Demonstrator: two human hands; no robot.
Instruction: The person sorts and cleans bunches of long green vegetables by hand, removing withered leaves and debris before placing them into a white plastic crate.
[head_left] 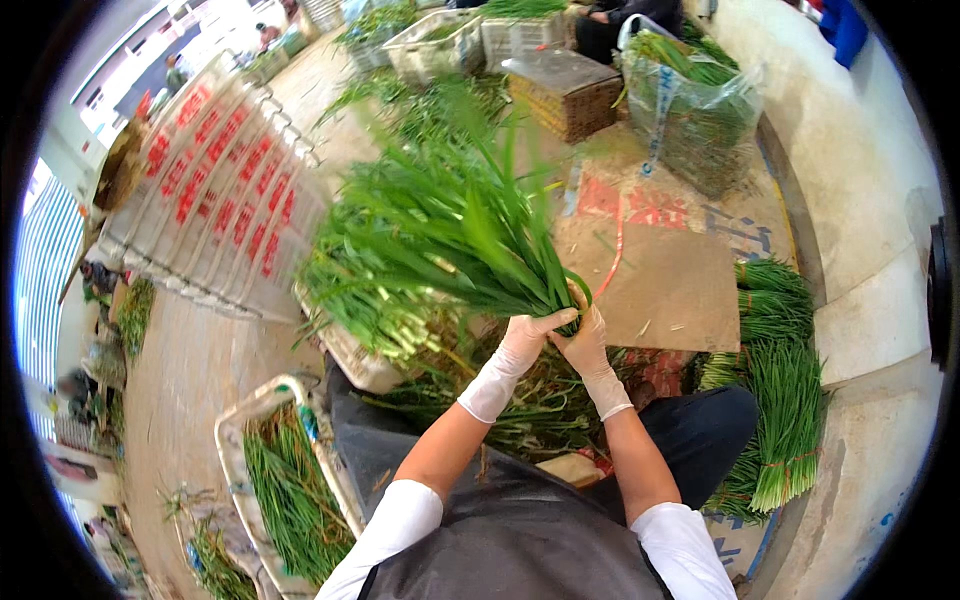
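Observation:
A bunch of garlic chives fans out up and to the left from my hands, its leaf ends blurred by motion. My left hand, in a pale glove, is closed round the narrow end of the bunch. Right beside it my gloved right hand grips the same end, its fingers wrapped round the leaves. A thin red string curves down to near my right hand; I cannot tell whether it is held. Behind and below the bunch lies a heap of loose chives with pale stems, partly hidden.
Tied chive bundles lie at my right along the wall. Flat cardboard lies ahead. Stacked white crates stand at left, above a crate of chives. A filled plastic bag and a box stand farther off.

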